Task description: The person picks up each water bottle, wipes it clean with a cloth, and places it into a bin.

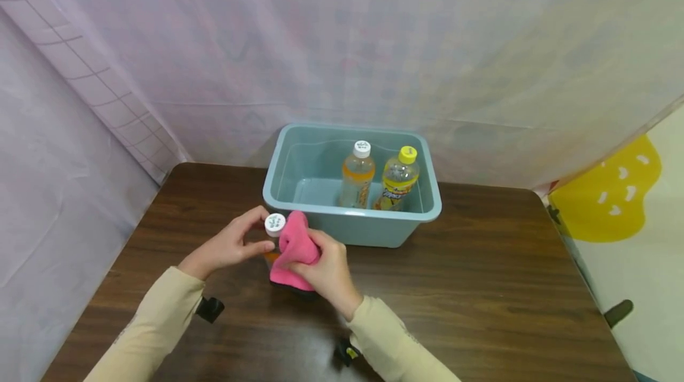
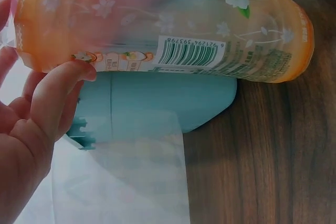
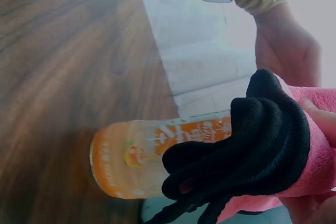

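Note:
A clear bottle (image 2: 194,30) with an orange label and white cap stands upright on the table before the bin. My left hand (image 1: 231,244) grips it near the top, thumb and fingers on either side just below the cap. In my right hand (image 1: 332,269) is a bunched cloth (image 1: 293,250), pink on one side and black on the other, held against the bottle's side. From above, the cloth hides much of the bottle. The right wrist view shows the cloth's black folds (image 3: 262,145) over the orange label.
Just behind the hands, a blue-green plastic bin (image 1: 369,231) stands on the dark wooden table (image 1: 470,287). Inside its right half are a white-capped bottle (image 1: 357,177) and a yellow-capped bottle (image 1: 398,183). A pale curtain (image 1: 342,43) hangs along the back.

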`<state>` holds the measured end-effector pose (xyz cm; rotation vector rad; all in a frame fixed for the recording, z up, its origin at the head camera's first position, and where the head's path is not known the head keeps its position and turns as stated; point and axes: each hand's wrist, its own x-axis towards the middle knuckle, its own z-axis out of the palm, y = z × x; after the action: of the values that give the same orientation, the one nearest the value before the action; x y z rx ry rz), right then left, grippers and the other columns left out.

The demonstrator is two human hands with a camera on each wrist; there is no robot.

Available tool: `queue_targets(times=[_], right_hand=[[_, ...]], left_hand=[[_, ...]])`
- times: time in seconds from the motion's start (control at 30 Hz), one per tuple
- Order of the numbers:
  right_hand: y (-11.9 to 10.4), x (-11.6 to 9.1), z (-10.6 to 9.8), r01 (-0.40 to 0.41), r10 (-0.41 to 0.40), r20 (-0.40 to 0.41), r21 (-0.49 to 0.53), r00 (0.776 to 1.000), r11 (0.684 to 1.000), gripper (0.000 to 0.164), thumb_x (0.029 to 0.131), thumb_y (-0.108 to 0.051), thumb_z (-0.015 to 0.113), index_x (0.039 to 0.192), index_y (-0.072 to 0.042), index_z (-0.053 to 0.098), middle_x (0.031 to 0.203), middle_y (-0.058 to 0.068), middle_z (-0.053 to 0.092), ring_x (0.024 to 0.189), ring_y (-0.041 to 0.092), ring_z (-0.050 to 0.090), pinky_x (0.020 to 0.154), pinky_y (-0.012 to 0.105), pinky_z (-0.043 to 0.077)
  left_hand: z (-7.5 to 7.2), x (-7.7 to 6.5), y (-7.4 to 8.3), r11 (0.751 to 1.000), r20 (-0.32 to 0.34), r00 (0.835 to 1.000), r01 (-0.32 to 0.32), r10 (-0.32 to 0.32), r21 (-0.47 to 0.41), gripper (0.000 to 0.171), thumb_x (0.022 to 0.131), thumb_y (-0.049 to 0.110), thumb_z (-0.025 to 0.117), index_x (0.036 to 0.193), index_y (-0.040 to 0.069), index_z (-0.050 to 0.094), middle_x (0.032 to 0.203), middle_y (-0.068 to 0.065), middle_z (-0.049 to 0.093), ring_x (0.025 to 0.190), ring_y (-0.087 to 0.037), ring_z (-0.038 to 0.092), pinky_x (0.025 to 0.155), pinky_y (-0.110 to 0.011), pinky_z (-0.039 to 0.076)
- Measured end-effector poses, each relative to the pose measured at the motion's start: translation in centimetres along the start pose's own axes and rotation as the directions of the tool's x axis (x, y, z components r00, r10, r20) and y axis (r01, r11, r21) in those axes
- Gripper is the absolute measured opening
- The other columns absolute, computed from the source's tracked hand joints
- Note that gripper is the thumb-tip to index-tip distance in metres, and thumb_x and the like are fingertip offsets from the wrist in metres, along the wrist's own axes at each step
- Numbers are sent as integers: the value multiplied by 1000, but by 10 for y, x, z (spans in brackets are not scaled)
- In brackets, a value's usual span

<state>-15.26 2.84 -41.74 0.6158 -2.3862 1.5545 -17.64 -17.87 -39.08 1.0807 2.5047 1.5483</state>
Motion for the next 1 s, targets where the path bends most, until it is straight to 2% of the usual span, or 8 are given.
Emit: queue_targets(times=[0.13,0.27,0.53,0.6,0.7,1.0], right_hand=[[8,-5,4,-30,31,-27,24,999,999,44,61,-13,83,100,-5,65,91,6,68,77,13,62,71,28,51],[18,-9,9,-78,78,-17,24,997,997,38,62,-12,83,95,-4,65,85,6,69,71,12,59,65,24,50],[36,-14,18,-98,98,21,2,995,995,35,59,-15,84,87,-5,66,80,5,68,67,11,58,61,23,48],[41,-15,20,-104,104,34,-4,994,995,35,58,-13,85,86,-5,66,79,4,68,67,11,58,62,23,48],[48,-17,23,-111,112,49,-27,992,993,35,56,-12,85,84,-5,65,77,5,68,66,11,58,61,23,48],[64,-22,28,-154,163,101,-88,981,984,34,55,-14,86,81,-6,64,75,5,67,65,9,56,60,22,47]], left_hand=[[1,1,1,1000,-2,1000,28,-28,8,23,81,2,65,98,4,50,95,-3,52,95,-12,53,75,-29,50],[1,0,1,998,-1,998,63,-63,-9,24,81,4,66,98,4,49,96,-4,51,95,-15,54,73,-29,51],[1,-2,-3,1000,-19,1000,12,-12,16,23,80,5,66,97,4,50,95,-1,51,93,-13,53,73,-32,50],[1,-3,-4,1000,-23,1000,8,-8,13,23,80,5,67,96,4,50,95,-1,51,93,-12,53,71,-33,51],[1,-3,-4,1000,-30,1000,0,1,25,23,80,5,67,96,4,50,94,0,51,92,-11,53,74,-32,50],[2,-1,-5,1000,-28,999,-15,15,18,24,80,6,67,97,4,50,95,-2,52,91,-10,53,74,-31,49]])
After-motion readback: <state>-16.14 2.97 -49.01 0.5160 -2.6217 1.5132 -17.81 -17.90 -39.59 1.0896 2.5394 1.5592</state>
